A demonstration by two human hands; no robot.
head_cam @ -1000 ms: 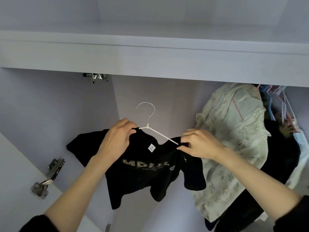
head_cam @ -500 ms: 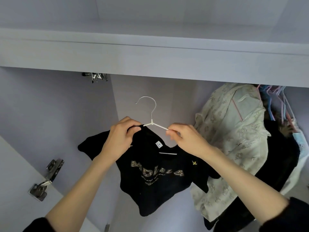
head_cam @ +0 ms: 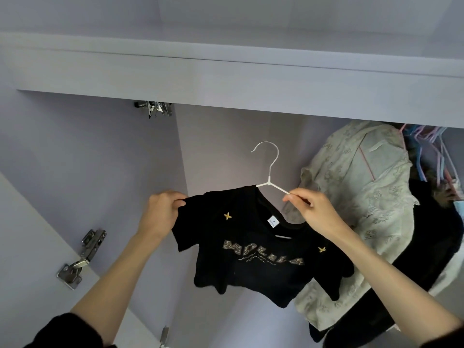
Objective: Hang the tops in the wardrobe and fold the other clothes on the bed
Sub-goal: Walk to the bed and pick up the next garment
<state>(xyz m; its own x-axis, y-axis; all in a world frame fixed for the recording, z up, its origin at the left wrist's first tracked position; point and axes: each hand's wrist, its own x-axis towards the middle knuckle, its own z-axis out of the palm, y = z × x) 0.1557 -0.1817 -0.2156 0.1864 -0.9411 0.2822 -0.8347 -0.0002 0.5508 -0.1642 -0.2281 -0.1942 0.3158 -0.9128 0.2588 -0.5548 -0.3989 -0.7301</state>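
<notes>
Both arms reach up into the wardrobe [head_cam: 105, 151]. The left hand [head_cam: 160, 214] pinches the shoulder of the black T-shirt [head_cam: 253, 252] between thumb and curled fingers. The right hand [head_cam: 311, 212] pinches the bare arm of the white hanger [head_cam: 270, 172]. The T-shirt is half on the hanger, held below the wardrobe's top edge, left of the hanging pale garment [head_cam: 361, 197].

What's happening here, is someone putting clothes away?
Yes. A person stands at an open wardrobe fitting a black T-shirt onto a white hanger. The left hand pinches the shirt's shoulder, the right hand holds the hanger's arm. The hook is not on anything yet. Other clothes already hang at the right.
</notes>
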